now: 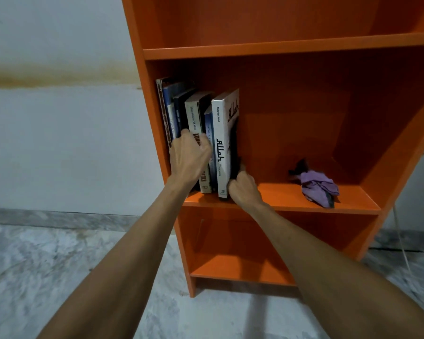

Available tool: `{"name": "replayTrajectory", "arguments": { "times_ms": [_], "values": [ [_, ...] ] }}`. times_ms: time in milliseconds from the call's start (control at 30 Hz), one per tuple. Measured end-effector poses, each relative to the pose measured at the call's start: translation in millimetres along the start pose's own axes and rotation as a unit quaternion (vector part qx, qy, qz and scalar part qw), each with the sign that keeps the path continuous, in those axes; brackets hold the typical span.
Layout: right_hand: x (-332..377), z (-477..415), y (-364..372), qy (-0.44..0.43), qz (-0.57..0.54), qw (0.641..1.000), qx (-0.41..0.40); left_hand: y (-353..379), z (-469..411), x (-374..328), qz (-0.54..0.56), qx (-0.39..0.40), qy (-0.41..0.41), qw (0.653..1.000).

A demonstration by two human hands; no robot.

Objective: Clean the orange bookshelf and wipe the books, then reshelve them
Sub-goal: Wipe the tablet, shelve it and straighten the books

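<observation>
Bookshelf: I see the orange bookshelf [279, 48] filling the 12 to 3 o'clock part of my view, standing on a pale marbled floor [59, 265] against a whitish wall [59, 130].
Books: a row of books [194, 123] stands upright on the middle shelf, packed against the shelf's left wall, at about 11 o'clock from the frame centre.
End book: the white book [224, 143] with black lettering closes the row at its 3 o'clock end; it stands on the shelf board, leaning slightly toward the others.
Left hand: my left hand [189, 157] lies over the spines in the middle of the row, fingers spread and curled onto them, pressing rather than closed round any one book.
Right hand: my right hand [242, 189] is at the foot of the white book, on its 3 o'clock side, fingers tucked against the cover; I cannot tell whether it grips the book or only pushes it.
Cloth: a crumpled purple cloth [318, 184] lies on the same shelf board, well apart from the books at their 3 o'clock, touched by neither hand.
Other shelves: the shelf above and the shelf below show only orange boards.
Cable: a pale cable [402, 241] hangs beside the bookshelf's right wall.
</observation>
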State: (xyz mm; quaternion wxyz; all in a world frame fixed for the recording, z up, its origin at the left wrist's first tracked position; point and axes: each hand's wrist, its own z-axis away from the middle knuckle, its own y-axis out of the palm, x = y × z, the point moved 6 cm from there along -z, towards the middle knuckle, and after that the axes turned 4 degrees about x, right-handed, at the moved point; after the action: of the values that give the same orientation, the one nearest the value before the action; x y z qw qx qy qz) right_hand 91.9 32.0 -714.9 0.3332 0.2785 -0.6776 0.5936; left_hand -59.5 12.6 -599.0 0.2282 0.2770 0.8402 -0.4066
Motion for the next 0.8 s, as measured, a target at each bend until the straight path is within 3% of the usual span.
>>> {"name": "replayTrajectory", "arguments": {
  "times_ms": [100,167,667,800],
  "values": [
    [4,3,1,-0.007,0.007,1.000,-0.003,-16,23,8,-0.009,-0.102,0.045,0.994],
    [4,5,1,-0.009,0.014,1.000,-0.008,-19,34,16,-0.029,-0.139,0.031,0.989],
    [-2,6,-3,-0.026,0.020,0.999,-0.035,7,27,10,-0.118,-0.047,-0.073,0.989],
    [-4,5,-5,-0.028,0.008,0.999,-0.035,4,20,15,-0.096,-0.050,-0.099,0.989]
  ]
}}
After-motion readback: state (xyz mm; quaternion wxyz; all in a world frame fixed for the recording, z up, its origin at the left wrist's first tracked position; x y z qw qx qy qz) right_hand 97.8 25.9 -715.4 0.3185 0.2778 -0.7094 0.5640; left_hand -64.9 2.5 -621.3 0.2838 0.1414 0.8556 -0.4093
